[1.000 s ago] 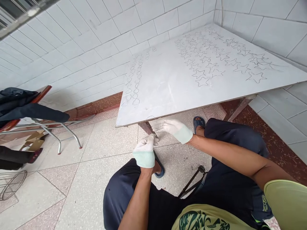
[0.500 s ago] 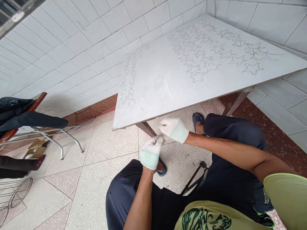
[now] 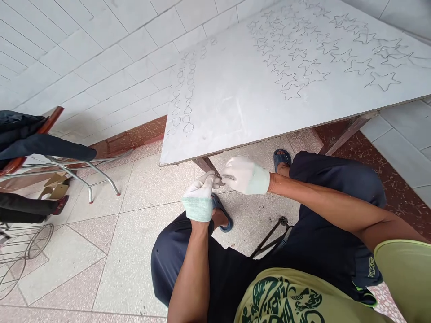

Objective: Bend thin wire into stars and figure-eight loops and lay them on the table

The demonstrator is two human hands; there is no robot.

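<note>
My left hand (image 3: 198,199), in a white glove with a pale green cuff, is closed in a pinch. Just right of it, my right hand (image 3: 245,176) wears a matching glove and has its fingers pressed together. A thin wire (image 3: 218,176) spans the small gap between the fingertips, mostly hidden by the gloves; its shape is too fine to make out. Both hands are in front of and below the near edge of a white table (image 3: 229,116). On that table lie several star-shaped wire pieces (image 3: 384,80) and, at the left, rows of figure-eight wire pieces (image 3: 187,123).
A metal-legged chair (image 3: 97,175) with dark clothes (image 3: 47,143) over it stands at the left. Below it are an open cardboard box (image 3: 55,186) and a wire rack (image 3: 30,251). Another person's leg (image 3: 27,206) shows at the left edge. Tiled walls (image 3: 134,54) border the table.
My left hand has moved left and turned, its fingertips now beside those of my right hand. The view has shifted, so the table appears higher up.
</note>
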